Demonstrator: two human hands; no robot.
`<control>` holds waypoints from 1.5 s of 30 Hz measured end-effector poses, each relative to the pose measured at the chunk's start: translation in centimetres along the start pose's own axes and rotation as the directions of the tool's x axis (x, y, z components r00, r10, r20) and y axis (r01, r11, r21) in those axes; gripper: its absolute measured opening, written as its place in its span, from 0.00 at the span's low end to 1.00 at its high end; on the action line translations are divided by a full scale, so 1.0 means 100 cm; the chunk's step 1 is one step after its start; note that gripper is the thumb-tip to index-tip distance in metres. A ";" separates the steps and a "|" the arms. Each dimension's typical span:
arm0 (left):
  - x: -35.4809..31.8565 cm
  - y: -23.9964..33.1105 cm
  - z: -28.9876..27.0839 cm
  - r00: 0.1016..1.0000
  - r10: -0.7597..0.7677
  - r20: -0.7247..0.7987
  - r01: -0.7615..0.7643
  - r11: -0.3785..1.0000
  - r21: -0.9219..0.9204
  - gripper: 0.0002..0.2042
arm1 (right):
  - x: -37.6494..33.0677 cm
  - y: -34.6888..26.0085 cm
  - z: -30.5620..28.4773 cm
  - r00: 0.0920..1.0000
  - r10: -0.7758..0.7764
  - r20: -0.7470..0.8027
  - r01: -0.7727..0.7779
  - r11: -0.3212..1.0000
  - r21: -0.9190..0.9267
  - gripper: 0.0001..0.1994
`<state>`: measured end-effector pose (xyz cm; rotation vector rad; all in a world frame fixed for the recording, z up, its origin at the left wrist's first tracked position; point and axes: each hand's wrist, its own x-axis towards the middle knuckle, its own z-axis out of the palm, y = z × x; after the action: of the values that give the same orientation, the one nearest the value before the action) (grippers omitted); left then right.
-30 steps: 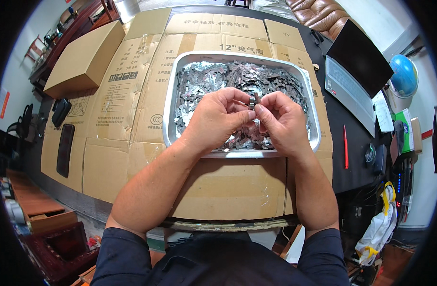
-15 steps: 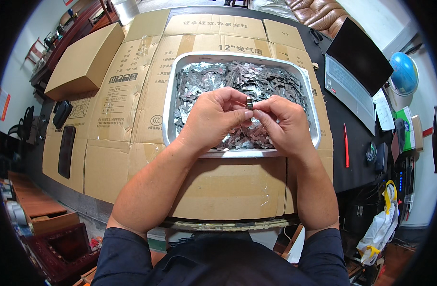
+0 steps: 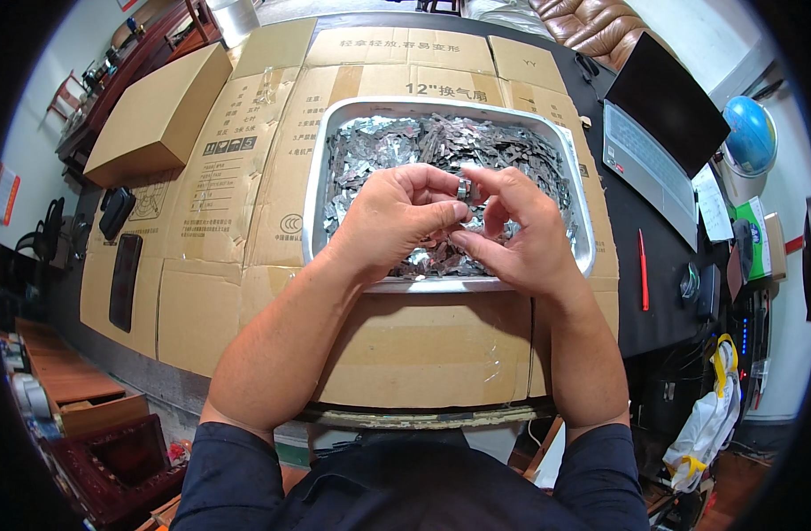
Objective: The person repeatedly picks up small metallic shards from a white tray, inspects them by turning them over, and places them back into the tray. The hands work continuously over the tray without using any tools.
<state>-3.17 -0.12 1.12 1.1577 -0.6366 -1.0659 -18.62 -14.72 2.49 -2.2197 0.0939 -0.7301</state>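
Note:
In my left hand (image 3: 395, 212), thumb and fingertips pinch a small shiny dark metal piece (image 3: 463, 188), perhaps several thin strips stacked together. My right hand (image 3: 525, 226) is beside it, thumb and index finger spread apart, the index fingertip close to the piece or touching it. Both hands are over a silver metal tray (image 3: 313, 212) heaped with thin, dark and shiny flat metal strips (image 3: 503, 146). My palms hide the tray's near middle part.
Flattened cardboard (image 3: 423, 354) lies under the tray. A closed carton (image 3: 162, 115), a black phone (image 3: 125, 283) and a dark case (image 3: 116, 212) are on the left. To the right are an open laptop (image 3: 649, 168), a red pen (image 3: 643, 270) and a blue globe (image 3: 749, 133).
My right thumb and index finger have parted from their pinch at the metal piece, the thumb dropping lower. My left hand keeps its hold, and the piece now shows brighter.

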 end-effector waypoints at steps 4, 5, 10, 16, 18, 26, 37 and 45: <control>0.000 -0.003 -0.001 0.999 -0.027 0.016 0.027 1.000 -0.005 0.12 | 0.000 0.003 0.002 0.999 -0.005 0.039 0.006 1.000 -0.010 0.26; 0.001 -0.003 -0.001 0.999 -0.030 0.021 0.030 0.999 -0.012 0.11 | 0.000 0.004 0.002 0.999 -0.003 0.039 0.003 1.000 -0.007 0.27; 0.002 -0.005 0.000 1.000 -0.009 0.016 0.009 1.000 -0.013 0.10 | -0.001 0.004 0.004 0.999 -0.041 0.032 0.042 0.998 -0.036 0.26; 0.003 -0.004 0.001 1.000 -0.016 -0.014 0.017 0.998 0.063 0.08 | -0.005 -0.001 0.006 0.996 -0.067 0.061 0.076 0.987 -0.141 0.24; 0.002 -0.005 0.001 1.000 0.014 -0.003 -0.014 0.997 0.072 0.09 | -0.006 -0.002 0.009 0.993 -0.106 0.048 0.113 0.976 -0.186 0.23; 0.001 -0.007 -0.004 0.974 0.222 -0.038 -0.195 0.917 0.348 0.13 | -0.013 -0.005 0.014 0.980 -0.194 0.052 0.201 0.954 -0.223 0.40; 0.003 -0.002 -0.008 0.911 0.403 -0.091 -0.344 0.862 0.372 0.15 | -0.051 -0.069 0.019 0.955 -0.126 0.267 0.253 0.815 -0.521 0.19; 0.006 0.070 -0.044 0.864 0.488 -0.126 -0.418 0.834 0.360 0.12 | -0.127 -0.084 0.060 0.774 -0.161 0.613 0.570 0.597 -0.564 0.11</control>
<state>3.22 1.36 6.26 1.2933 -0.8854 -0.4269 -27.34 -1.27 -0.80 -3.2203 -0.4685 -0.2877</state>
